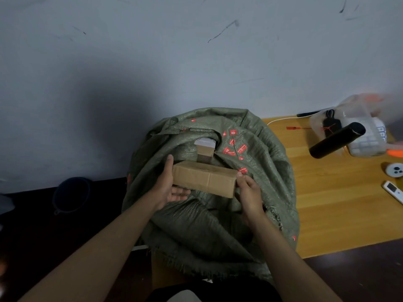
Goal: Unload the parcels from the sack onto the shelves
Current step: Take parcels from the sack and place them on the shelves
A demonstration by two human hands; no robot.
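You hold a brown cardboard box (205, 179) with both hands, just over the open top of the green sack (218, 216). Your left hand (169, 188) grips the box's left end, thumb on top and fingers under it. Your right hand (250, 192) grips the right end, thumb pressed on the corner. Another small box (205, 149) sits deeper in the sack, behind the one you hold. The sack leans on a wooden surface (338, 203). A black bottle (337, 140) lies on that surface, well apart from the sack.
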